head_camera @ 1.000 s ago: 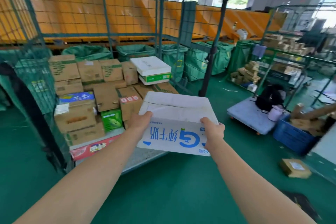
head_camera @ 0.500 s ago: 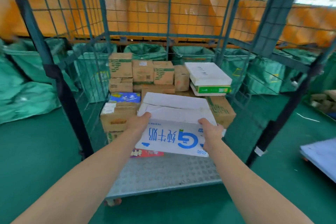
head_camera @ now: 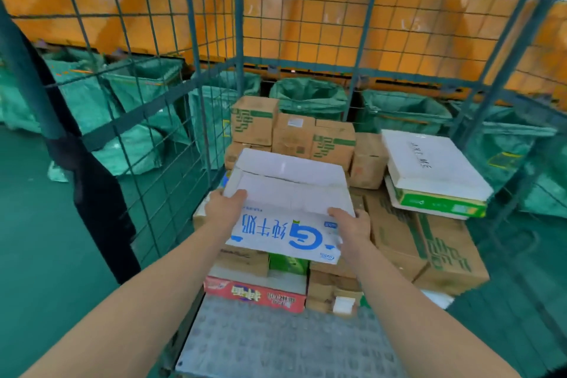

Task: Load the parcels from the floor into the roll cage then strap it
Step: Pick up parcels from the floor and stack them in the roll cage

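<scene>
I hold a white carton with blue print (head_camera: 288, 193) out in front of me, over the stacked parcels inside the green wire roll cage (head_camera: 190, 40). My left hand (head_camera: 225, 209) grips its left side with the thumb on top. My right hand (head_camera: 351, 224) grips its right side the same way. Below the carton lie brown boxes (head_camera: 429, 242), a green box (head_camera: 288, 264) and a flat red box (head_camera: 254, 293). More brown boxes (head_camera: 294, 135) are stacked at the cage's back. A white flat box (head_camera: 429, 163) lies on a green-edged one at the right.
The cage's grey studded floor plate (head_camera: 276, 344) shows bare at the front. A black strap (head_camera: 92, 193) hangs on the left post. Green sacks (head_camera: 129, 113) stand behind and beside the cage, before an orange wall (head_camera: 306, 15). The floor is green.
I have stepped closer to the cage. The white carton, held in both hands throughout, has moved forward and now hangs over the parcels inside.
</scene>
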Available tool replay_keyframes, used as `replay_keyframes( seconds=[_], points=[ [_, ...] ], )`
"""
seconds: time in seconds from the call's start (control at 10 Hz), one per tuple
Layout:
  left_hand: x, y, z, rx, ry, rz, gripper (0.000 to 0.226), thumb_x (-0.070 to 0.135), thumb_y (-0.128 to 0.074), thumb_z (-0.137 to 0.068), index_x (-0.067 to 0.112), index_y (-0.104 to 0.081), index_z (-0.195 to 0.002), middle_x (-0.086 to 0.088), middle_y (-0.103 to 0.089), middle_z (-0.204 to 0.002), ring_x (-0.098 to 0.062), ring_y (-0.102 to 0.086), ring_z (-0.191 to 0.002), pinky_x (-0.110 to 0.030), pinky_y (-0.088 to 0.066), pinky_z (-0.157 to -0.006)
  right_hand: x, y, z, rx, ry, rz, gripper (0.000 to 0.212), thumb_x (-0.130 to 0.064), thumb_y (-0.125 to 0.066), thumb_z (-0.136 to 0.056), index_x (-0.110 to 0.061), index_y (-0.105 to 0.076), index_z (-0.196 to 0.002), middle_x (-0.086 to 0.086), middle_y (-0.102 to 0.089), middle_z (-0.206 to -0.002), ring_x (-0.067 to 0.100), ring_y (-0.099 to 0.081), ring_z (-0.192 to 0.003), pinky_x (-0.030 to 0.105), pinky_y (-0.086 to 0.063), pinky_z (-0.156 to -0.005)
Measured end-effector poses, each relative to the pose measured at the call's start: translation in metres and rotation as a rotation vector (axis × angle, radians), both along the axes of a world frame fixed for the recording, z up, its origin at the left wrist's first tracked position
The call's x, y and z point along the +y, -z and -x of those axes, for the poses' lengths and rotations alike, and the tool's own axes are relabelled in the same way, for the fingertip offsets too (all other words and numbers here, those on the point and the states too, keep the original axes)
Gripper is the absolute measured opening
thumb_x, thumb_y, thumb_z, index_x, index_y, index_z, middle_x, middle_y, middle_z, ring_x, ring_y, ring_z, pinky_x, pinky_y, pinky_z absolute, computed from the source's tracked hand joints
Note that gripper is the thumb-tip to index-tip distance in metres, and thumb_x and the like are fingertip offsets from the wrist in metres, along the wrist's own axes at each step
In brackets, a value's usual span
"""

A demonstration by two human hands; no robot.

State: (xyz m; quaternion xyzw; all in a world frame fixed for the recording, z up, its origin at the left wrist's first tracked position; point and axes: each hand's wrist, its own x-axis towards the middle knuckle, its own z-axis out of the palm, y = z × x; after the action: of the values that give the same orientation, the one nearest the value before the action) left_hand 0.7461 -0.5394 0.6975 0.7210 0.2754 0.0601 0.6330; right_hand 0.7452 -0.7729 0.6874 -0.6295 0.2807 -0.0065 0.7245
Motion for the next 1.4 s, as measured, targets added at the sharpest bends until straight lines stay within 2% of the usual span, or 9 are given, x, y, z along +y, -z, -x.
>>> replay_keyframes(
  seconds=[0.1,0.3,0.5,0.7,0.8,0.9,1.0,1.2,1.4],
  points=[
    [0.015,0.012,-0.051,0.009,0.003,-0.011,0.04,0.035,-0.06,-0.092,0.01,-0.049,-0.121,-0.01,-0.059,-0.108,-0.023,-0.057,-0.079,-0.03,-0.046,-0.063,0.011,0.005,-0.053,0.011,-0.026,0.008,0.044,-0.01,-0.071,-0.087,-0.013,-0.042,-0.119,0.008,-0.058,-0.089,0.019,-0.059,-0.062,0.027,-0.043,-0.048],
    [0.054,0.033,-0.176,0.039,0.02,-0.064,0.044,0.041,-0.06,-0.091,0.011,-0.054,-0.122,-0.012,-0.064,-0.108,-0.033,-0.064,-0.095,-0.044,-0.053,-0.082,0.048,0.022,-0.167,0.059,-0.007,0.018,0.046,-0.007,-0.069,-0.086,-0.008,-0.043,-0.125,0.016,-0.06,-0.107,0.02,-0.056,-0.066,0.029,-0.04,-0.051],
    [0.093,0.059,-0.286,0.075,-0.002,-0.083,0.043,0.03,-0.059,-0.094,0.006,-0.05,-0.127,-0.012,-0.058,-0.106,-0.032,-0.059,-0.092,-0.041,-0.051,-0.081,0.088,0.048,-0.267,0.179,-0.026,-0.013,0.043,-0.002,-0.066,-0.09,-0.013,-0.037,-0.119,0.004,-0.047,-0.087,0.019,-0.052,-0.067,0.031,-0.041,-0.051],
    [0.125,0.098,-0.355,0.248,-0.209,-0.018,0.052,0.02,-0.056,-0.093,-0.001,-0.04,-0.137,-0.022,-0.051,-0.137,-0.037,-0.053,-0.121,-0.045,-0.044,-0.103,0.133,0.088,-0.334,0.207,-0.013,0.033,0.035,0.003,-0.064,-0.085,-0.013,-0.043,-0.109,0.013,-0.056,-0.104,0.026,-0.057,-0.09,0.038,-0.051,-0.071],
    [0.124,0.121,-0.371,0.374,-0.238,-0.01,0.057,0.017,-0.043,-0.101,-0.001,-0.02,-0.149,-0.015,-0.028,-0.155,-0.032,-0.032,-0.141,-0.038,-0.026,-0.115,0.15,0.112,-0.35,0.242,-0.108,0.113,0.026,0.0,-0.063,-0.083,-0.017,-0.045,-0.094,0.014,-0.059,-0.107,0.028,-0.058,-0.094,0.04,-0.052,-0.077],
    [0.112,0.125,-0.37,0.411,-0.161,0.112,0.081,0.02,-0.055,-0.096,0.002,0.0,-0.153,-0.02,-0.023,-0.157,-0.038,-0.037,-0.137,-0.047,-0.034,-0.112,0.158,0.124,-0.36,0.27,-0.144,0.14,0.025,0.0,-0.059,-0.084,-0.018,-0.041,-0.086,0.016,-0.057,-0.103,0.027,-0.053,-0.086,0.036,-0.043,-0.069],
    [0.106,0.136,-0.378,0.465,-0.204,0.14,0.081,0.029,-0.047,-0.1,0.018,0.013,-0.155,-0.013,-0.009,-0.161,-0.035,-0.027,-0.141,-0.048,-0.024,-0.116,0.159,0.115,-0.367,0.298,-0.166,0.177,0.023,0.001,-0.058,-0.085,-0.014,-0.041,-0.091,0.01,-0.051,-0.093,0.023,-0.047,-0.078,0.039,-0.045,-0.071],
    [0.104,0.123,-0.378,0.521,-0.05,-0.042,0.085,0.021,-0.052,-0.094,0.011,0.006,-0.155,-0.021,-0.017,-0.158,-0.041,-0.028,-0.141,-0.05,-0.029,-0.113,0.153,0.111,-0.366,0.326,-0.252,0.279,0.023,-0.004,-0.063,-0.086,-0.012,-0.044,-0.095,0.009,-0.053,-0.096,0.022,-0.051,-0.081,0.055,-0.054,-0.092],
    [0.109,0.115,-0.368,0.495,-0.004,0.042,0.085,0.016,-0.049,-0.097,0.022,0.013,-0.155,-0.01,-0.018,-0.157,-0.034,-0.033,-0.135,-0.044,-0.039,-0.102,0.149,0.107,-0.36,0.306,-0.342,0.302,0.029,-0.002,-0.065,-0.086,-0.015,-0.039,-0.086,0.015,-0.061,-0.105,0.03,-0.065,-0.099,0.055,-0.056,-0.089]
  ],
)
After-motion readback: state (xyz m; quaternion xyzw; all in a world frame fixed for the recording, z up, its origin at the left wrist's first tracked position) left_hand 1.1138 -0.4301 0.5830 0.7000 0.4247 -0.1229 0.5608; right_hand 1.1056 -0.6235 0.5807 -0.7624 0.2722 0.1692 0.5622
